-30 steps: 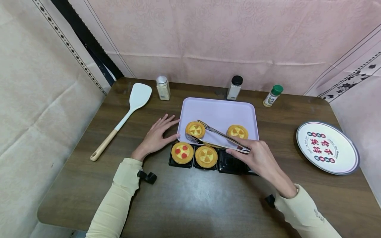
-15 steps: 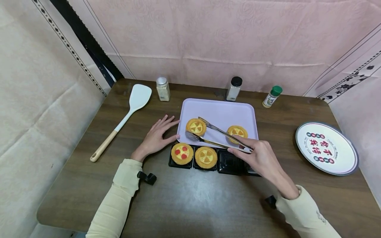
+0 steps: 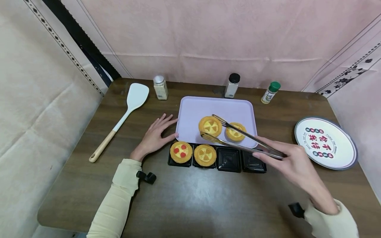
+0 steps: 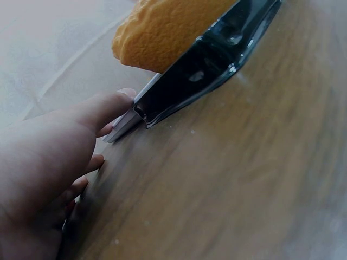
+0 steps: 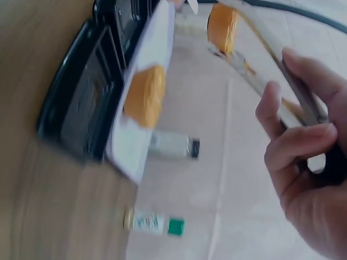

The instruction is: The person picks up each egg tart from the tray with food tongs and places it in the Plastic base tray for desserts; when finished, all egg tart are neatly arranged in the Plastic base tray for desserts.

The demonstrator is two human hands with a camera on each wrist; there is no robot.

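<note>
My right hand point(image 3: 297, 168) grips metal tongs point(image 3: 253, 138) near their rear end. Between the tongs' tips is a round tart point(image 3: 209, 126) with pale yellow wedges on top. In the right wrist view this tart point(image 5: 222, 27) hangs in the air, clear of the tray. A similar tart point(image 3: 233, 135) lies on the lilac tray point(image 3: 196, 109), partly behind the tongs. Fingers spread, my left hand point(image 3: 153, 138) rests by the tray's left edge. The left wrist view has its thumb at the tray's rim, beside a black plastic container point(image 4: 190, 81).
Black square containers point(image 3: 229, 159) line the tray's front; the left two bear a red-dotted tart point(image 3: 182, 152) and a wedge-topped tart point(image 3: 205, 155). A white spatula point(image 3: 137, 96) lies left. Shakers point(image 3: 160, 89) and a green-capped bottle point(image 3: 269, 94) stand behind; a plate point(image 3: 325, 143) lies right.
The tongs have closed on the left tart on the tray, lifted it and carried it rightward. My right hand has moved right, uncovering the rightmost black container. My left hand has stayed put.
</note>
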